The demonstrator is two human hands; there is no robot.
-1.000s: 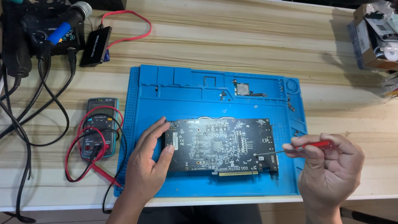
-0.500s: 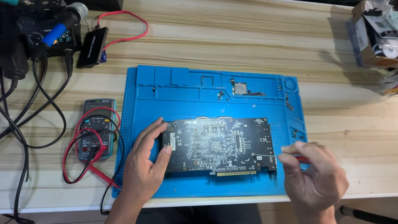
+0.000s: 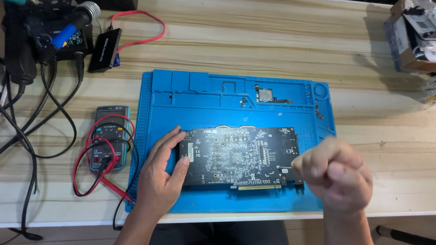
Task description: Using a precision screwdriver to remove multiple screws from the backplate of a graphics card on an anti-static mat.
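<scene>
The graphics card [image 3: 241, 156] is steadied at its left end by the left hand [image 3: 163, 178] on the blue mat [image 3: 179, 90]; the right hand [image 3: 337, 175] is clenched, contents hidden.

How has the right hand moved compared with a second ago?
Yes. The right hand has shifted left toward the circuit board, now overlapping its right end on the blue mat, and it has closed into a fist.

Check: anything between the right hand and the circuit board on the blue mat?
Nothing visible. The right hand is a closed fist at the right end of the circuit board, overlapping that end in the head view. The left hand touches the board's left edge. The blue mat around the board holds only small parts near its top edge.
</scene>
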